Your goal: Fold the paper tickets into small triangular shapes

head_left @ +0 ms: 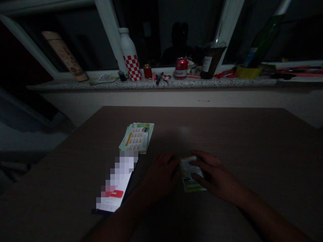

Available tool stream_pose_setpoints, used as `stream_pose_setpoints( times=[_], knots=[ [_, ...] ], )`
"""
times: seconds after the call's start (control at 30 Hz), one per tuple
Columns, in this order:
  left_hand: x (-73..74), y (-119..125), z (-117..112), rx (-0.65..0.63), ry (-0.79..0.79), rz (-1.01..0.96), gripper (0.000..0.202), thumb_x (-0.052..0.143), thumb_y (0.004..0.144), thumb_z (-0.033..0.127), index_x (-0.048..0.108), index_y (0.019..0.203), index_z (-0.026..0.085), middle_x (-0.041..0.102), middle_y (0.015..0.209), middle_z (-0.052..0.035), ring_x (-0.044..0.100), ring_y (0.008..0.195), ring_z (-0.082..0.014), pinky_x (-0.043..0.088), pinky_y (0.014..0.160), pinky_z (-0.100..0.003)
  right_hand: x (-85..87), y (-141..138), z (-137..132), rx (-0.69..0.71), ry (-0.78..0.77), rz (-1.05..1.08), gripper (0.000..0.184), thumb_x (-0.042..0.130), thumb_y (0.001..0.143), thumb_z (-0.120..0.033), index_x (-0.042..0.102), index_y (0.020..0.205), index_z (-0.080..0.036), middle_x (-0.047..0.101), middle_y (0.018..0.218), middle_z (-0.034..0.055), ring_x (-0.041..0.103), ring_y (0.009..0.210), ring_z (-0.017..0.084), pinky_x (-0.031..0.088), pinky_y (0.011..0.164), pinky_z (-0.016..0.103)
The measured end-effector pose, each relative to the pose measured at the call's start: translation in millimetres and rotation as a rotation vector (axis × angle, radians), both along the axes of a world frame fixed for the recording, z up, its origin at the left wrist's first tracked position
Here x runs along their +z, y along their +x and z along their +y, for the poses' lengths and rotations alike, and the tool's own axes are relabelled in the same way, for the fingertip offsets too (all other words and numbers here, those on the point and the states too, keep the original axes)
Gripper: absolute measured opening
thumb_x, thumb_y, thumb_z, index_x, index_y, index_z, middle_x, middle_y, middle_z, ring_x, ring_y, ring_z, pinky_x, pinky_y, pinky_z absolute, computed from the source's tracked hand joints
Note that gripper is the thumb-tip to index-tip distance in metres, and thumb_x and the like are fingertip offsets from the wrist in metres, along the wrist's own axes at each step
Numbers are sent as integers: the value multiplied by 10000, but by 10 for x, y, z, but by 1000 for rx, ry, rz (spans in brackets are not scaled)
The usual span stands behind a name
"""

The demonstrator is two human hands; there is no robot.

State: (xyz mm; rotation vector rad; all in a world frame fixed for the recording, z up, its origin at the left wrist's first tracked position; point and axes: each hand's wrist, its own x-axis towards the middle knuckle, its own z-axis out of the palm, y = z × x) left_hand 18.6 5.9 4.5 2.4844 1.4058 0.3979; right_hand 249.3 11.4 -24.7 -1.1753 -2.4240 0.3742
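Two hands at one green-and-white printed card (190,184), flat on the wooden table (227,134) right of the left hand (161,174). Single or thin pile, can't tell. Right hand (215,174) lies over the card's right side, fingers spread, thumb low on the face; can't tell if it's pinching an edge. Left hand is loosely curled just beside the left edge; contact and grip unclear, too dark.

Handling, my read: very light, thin, fairly stiff card stock. Probably slides easily on the tabletop, creases if bent hard. Best hold: fingertips on opposite long edges, or lift one corner and pinch. Don't press mid-face, it'd just skid.

Card stack (137,137) sits farther off to the left, edges slightly fanned, beyond the lit smartphone (117,191).
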Motion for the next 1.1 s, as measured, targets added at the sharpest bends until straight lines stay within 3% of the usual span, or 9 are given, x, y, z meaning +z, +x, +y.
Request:
stream_pose_setpoints(
  times=[1.1],
  knots=[
    [16,14,17,-12,-1,22,294,523,881,230,592,1163,183,538,1246,-97,495,1154,-262,414,995,-435,21,-28,-19,-25,5,-29,351,574,876,-274,595,1221,-212,476,1389,145,436,1288,295,394,1029,501]
  ],
)
